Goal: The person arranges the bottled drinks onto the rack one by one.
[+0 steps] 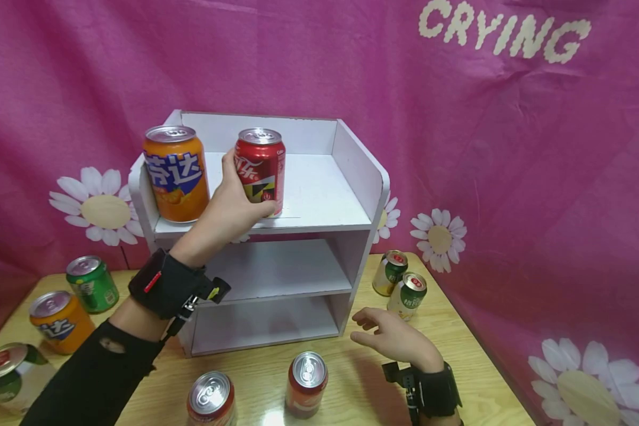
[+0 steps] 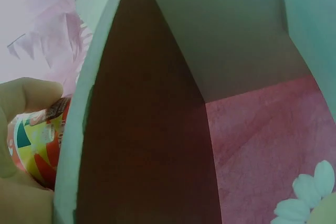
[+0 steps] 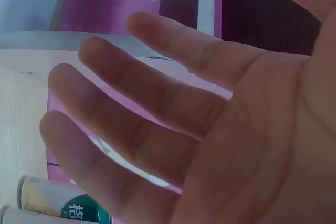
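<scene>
On the top board of a white shelf, my left hand grips a red cola can from its left side, thumb across the lower front. The can stands upright, and part of it also shows as a red and yellow can side in the left wrist view. To its left, an orange soda can stands on the same board. My right hand hovers over the table right of the shelf, fingers relaxed and holding nothing. In the right wrist view its fingers are spread apart.
Two red-sided cans, one nearer the middle and one left of it, stand before the shelf. Two green-and-white cans stand at right. At left are a green can, another orange can and a green-and-white can.
</scene>
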The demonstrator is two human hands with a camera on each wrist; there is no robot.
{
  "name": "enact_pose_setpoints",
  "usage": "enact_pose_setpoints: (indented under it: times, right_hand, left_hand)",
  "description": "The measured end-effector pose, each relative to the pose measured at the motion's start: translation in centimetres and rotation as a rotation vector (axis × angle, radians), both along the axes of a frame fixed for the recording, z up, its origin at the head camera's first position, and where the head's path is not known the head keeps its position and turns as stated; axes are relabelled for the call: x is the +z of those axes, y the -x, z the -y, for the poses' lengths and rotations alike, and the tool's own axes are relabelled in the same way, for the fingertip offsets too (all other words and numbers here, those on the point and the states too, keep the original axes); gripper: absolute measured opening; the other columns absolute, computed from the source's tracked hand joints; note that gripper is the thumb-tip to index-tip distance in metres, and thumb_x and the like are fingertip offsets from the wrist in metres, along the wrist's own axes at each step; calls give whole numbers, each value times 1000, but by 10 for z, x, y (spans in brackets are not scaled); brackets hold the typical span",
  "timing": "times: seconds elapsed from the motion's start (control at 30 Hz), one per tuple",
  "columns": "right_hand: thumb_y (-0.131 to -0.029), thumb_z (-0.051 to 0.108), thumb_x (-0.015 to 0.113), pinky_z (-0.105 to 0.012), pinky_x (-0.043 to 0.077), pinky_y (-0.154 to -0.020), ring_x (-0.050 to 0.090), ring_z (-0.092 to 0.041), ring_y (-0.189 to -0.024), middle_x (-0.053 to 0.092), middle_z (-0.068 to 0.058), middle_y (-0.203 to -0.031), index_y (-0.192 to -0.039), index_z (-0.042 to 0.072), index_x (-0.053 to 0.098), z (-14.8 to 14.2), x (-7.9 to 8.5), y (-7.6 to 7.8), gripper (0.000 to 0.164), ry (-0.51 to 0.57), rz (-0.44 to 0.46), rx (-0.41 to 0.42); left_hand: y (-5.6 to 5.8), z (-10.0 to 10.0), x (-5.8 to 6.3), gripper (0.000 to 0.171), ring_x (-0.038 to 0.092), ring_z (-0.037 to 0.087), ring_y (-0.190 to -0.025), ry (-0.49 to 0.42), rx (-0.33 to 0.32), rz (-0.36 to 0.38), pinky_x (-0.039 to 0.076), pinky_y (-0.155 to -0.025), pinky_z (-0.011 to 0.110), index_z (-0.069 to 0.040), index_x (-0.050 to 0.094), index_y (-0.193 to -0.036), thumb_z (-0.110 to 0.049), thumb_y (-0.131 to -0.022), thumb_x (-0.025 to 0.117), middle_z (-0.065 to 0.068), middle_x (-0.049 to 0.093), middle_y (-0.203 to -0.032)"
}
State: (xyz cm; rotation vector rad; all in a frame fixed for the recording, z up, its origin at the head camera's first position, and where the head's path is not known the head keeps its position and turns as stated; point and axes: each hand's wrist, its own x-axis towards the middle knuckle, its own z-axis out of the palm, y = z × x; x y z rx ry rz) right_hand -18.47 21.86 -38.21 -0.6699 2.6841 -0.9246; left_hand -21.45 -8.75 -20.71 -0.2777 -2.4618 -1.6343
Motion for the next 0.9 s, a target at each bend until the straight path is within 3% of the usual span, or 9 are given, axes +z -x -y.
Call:
enact_pose_setpoints:
  times: [0.47, 0.7, 0.9]
  right_hand:
    - [-82, 41, 58, -35, 45, -75, 54, -22, -93, 57, -1, -101, -107, 11, 57, 1, -1, 1, 39, -20, -4, -15]
    - [-82, 40, 58, -35, 45, -76, 53, -23, -95, 57, -1, -102, -107, 10, 56, 0, -2, 1, 39, -23, 6, -21]
    - [-82, 40, 59, -34, 45, -75, 53, -24, -94, 57, -1, -101, -107, 10, 57, 0, -1, 1, 38, -20, 8, -23]
  left_hand:
    - [-2, -3, -8, 99, 33, 24, -119, 61, 72, -121, 29, -96, 48, -24, -6, -137, -20, -73, 70, 11, 29, -133]
    - [1, 1, -8, 102, 32, 22, -120, 12, 6, -87, 25, -99, 46, -30, -10, -136, -15, -72, 69, 9, 28, -134]
    - [2, 1, -7, 101, 32, 25, -120, 27, 9, -60, 26, -98, 48, -30, -9, -136, -10, -72, 66, 11, 28, -134]
